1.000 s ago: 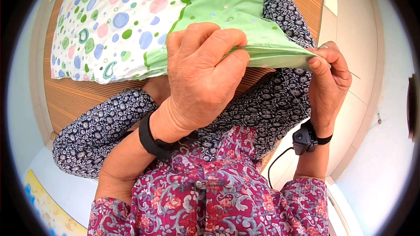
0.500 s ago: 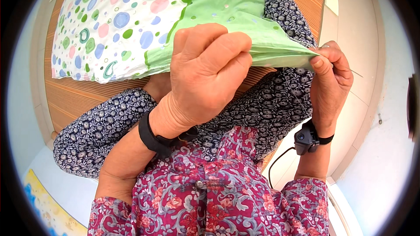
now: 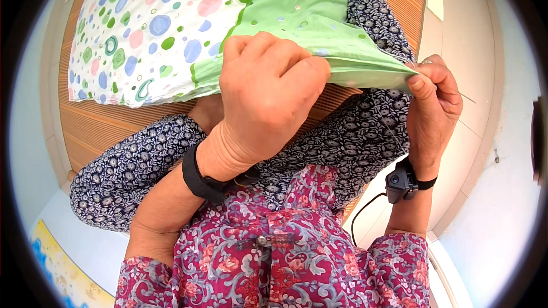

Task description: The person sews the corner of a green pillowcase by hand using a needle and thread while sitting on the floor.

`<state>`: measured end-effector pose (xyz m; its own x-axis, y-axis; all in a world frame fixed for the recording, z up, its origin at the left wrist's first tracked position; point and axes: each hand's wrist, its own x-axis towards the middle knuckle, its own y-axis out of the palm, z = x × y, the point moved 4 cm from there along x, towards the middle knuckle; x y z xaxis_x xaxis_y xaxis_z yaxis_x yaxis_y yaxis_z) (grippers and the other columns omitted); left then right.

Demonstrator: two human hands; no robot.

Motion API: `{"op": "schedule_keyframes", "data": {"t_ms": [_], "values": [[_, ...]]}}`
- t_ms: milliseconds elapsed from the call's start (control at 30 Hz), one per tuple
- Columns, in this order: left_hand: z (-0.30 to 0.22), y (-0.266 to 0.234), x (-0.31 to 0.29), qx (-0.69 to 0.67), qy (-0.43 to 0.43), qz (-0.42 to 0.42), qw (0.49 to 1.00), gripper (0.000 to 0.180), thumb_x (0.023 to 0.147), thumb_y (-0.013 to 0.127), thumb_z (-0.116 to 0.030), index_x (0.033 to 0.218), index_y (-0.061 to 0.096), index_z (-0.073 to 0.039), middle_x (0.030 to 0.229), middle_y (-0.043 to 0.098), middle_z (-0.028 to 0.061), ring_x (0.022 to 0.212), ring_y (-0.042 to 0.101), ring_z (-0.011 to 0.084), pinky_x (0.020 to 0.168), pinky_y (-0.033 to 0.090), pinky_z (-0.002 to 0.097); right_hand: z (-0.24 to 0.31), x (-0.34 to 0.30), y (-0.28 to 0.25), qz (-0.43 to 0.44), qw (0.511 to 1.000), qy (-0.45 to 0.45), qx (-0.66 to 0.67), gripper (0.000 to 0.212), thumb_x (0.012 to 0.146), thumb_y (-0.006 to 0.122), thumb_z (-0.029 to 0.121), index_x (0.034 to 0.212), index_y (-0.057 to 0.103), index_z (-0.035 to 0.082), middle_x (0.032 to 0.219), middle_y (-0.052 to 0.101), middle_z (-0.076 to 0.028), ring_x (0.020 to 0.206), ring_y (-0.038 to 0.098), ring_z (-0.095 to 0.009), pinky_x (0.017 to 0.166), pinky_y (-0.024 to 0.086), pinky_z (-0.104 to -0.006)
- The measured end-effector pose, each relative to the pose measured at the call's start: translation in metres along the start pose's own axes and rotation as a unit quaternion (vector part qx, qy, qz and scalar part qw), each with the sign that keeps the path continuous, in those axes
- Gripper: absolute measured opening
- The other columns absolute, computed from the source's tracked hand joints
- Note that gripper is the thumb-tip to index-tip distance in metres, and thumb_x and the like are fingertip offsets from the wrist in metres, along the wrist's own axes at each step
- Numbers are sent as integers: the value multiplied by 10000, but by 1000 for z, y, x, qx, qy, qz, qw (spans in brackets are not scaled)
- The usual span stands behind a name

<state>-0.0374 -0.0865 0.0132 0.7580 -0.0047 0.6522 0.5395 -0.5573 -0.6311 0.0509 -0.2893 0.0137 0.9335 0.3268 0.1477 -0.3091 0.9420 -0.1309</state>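
Note:
A plump pillow in a dotted cover (image 3: 160,25), part white and part light green, lies across the top. Its green edge is bunched inside my left hand (image 3: 271,91), whose fingers are curled round the cloth. My right hand (image 3: 432,94) pinches the stretched green corner between thumb and forefinger. A thin needle (image 3: 467,96) juts out to the right past those fingers; they hide its other end. Pale thread (image 3: 387,122) hangs in a loose loop below the corner. Between both hands the green cloth is pulled taut in folds.
My crossed legs in dark floral trousers (image 3: 137,174) rest on a brown ribbed mat (image 3: 108,128). Pale floor tiles (image 3: 456,148) lie to the right, beside a light wall (image 3: 508,194). A small black camera (image 3: 398,182) with a cable (image 3: 359,211) is strapped at my right wrist.
My left hand has turned slightly, its knuckles rolling over while it keeps hold of the green cloth. The right hand has shifted very slightly, still pinching the corner.

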Motion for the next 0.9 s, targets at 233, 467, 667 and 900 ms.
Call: {"op": "schedule_keyframes", "data": {"t_ms": [233, 467, 667, 900], "values": [[2, -1, 6, -44, -78, 22, 996, 237, 664, 731, 32, 865, 646, -60, 698, 581, 38, 643, 533, 224, 600, 396, 316, 1, -1, 0, 5, 1000, -1, -5, 74, 791, 711, 40, 837, 674, -5, 778, 560, -4, 740, 501, -82, 702, 404, -203], [4, 0, 10, -24, -79, 34, 996, 242, 663, 734, 24, 875, 646, -50, 686, 567, 45, 636, 514, 224, 594, 393, 324, 1, -4, -1, 19, 999, -25, -8, 90, 788, 719, 58, 830, 668, -2, 807, 572, -21, 762, 510, -94, 712, 405, -208], [3, 2, 12, 33, -10, 26, 999, 285, 639, 751, -1, 890, 643, -81, 678, 540, 29, 628, 503, 220, 588, 362, 331, -1, -3, -3, 19, 999, -28, 10, 101, 799, 718, 77, 832, 657, 3, 848, 611, -56, 785, 553, -120, 732, 439, -231], [1, 2, 10, 30, -2, 34, 999, 299, 624, 758, -16, 887, 640, -95, 678, 536, 20, 633, 511, 215, 587, 357, 332, 0, -1, -1, 22, 998, -29, 50, 136, 813, 721, 111, 861, 646, 8, 872, 630, -87, 892, 635, -187, 780, 485, -280]]}}
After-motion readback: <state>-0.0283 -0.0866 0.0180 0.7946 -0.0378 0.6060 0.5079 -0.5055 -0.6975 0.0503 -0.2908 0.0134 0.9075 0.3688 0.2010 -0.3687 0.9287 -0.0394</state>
